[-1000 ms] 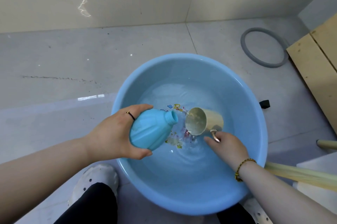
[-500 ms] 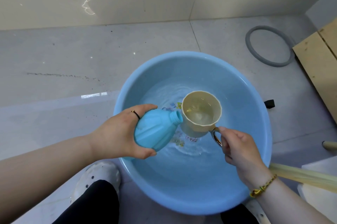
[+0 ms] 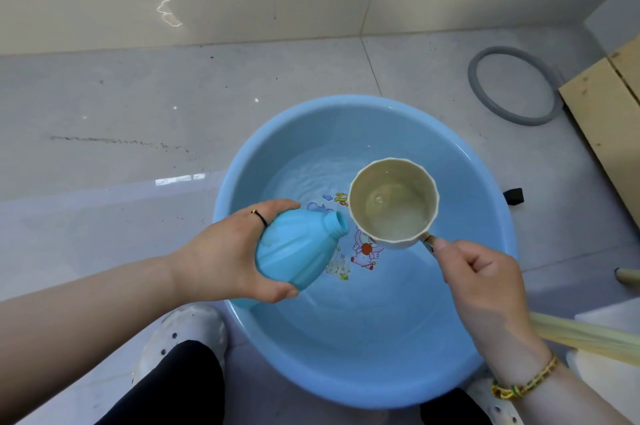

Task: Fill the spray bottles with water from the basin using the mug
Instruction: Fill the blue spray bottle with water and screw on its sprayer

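**A:** What are we holding in our left hand (image 3: 221, 251)?

**B:** We are wrapping its fingers and thumb round the belly of the blue spray bottle (image 3: 294, 255), which has no cap on. We are tilting it so that the open neck (image 3: 337, 227) is pointing away from the palm and toward the mug. We are also holding it over the basin (image 3: 479, 182), probably so that anything we spill is falling back into the water (image 3: 398, 293) beneath our wrists.

**A:** And our right hand (image 3: 485, 272)?

**B:** We are pinching the handle (image 3: 429, 240) between the thumb and the curled fingers. The cream mug (image 3: 393, 199) is hanging just beyond our knuckles, upright and clear of the basin's water, with some water lying in its bottom.

**A:** How near are the two to each other?

**B:** The mug's rim is sitting just beside the bottle neck, between our two hands. We cannot tell whether they are touching or which is higher.

**A:** So what are we judging the step to be?

**B:** We are lining up a pour, we think. The neck is narrow and the mug's mouth is wide, so we are expecting to need a slow tip over the rim nearest our left thumb. The bottle is leaning steeply, and water may be running back out unless we are raising the neck.
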Demonstrator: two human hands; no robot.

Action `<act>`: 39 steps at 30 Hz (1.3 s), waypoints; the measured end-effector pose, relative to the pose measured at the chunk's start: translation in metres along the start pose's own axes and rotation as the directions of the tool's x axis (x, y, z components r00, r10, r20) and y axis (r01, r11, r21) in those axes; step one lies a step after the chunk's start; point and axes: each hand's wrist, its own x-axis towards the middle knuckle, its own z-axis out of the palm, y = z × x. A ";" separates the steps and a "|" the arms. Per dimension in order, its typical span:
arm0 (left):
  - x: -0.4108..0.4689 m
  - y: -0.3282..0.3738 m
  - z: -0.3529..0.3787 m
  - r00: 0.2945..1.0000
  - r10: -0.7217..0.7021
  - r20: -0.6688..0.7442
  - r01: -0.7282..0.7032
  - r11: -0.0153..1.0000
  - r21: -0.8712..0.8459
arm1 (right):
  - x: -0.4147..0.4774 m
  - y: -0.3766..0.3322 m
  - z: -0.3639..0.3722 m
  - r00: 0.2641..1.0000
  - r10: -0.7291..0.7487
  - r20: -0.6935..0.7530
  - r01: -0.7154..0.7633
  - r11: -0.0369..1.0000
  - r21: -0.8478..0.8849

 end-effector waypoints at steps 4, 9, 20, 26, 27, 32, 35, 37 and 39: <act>0.000 -0.002 0.000 1.000 -0.004 0.012 0.004 1.000 0.005 | -0.001 0.001 0.000 1.000 0.002 -0.022 -0.004 0.996 -0.090; 0.000 -0.001 0.000 1.000 -0.010 0.021 0.010 1.000 -0.005 | -0.003 -0.001 0.000 1.000 -0.023 -0.015 0.020 0.985 -0.170; 0.001 -0.003 0.002 1.000 -0.012 0.024 0.012 1.000 0.003 | -0.001 0.002 -0.003 0.986 -0.169 0.005 0.159 0.918 -0.363; 0.000 -0.004 0.002 1.000 -0.018 0.026 0.018 1.000 0.006 | 0.000 0.000 -0.004 0.973 -0.232 0.019 0.217 0.876 -0.430; -0.001 -0.004 0.002 1.000 -0.020 0.024 0.019 1.000 0.008 | 0.000 0.000 -0.004 0.971 -0.240 0.021 0.225 0.874 -0.431; -0.001 -0.004 0.002 1.000 -0.012 0.027 0.012 1.000 -0.005 | 0.000 0.000 -0.004 0.964 -0.264 0.007 0.239 0.862 -0.448; 0.000 -0.004 0.002 0.999 -0.015 0.030 0.015 1.000 -0.012 | 0.001 0.001 -0.003 0.956 -0.294 0.001 0.255 0.829 -0.497; 0.000 -0.005 0.002 0.999 -0.015 0.029 0.015 1.000 -0.017 | 0.000 -0.001 -0.003 0.948 -0.317 -0.013 0.264 0.811 -0.521; 0.000 -0.004 0.002 0.999 -0.010 0.031 0.011 1.000 -0.022 | 0.000 -0.003 -0.003 0.936 -0.351 -0.022 0.285 0.792 -0.540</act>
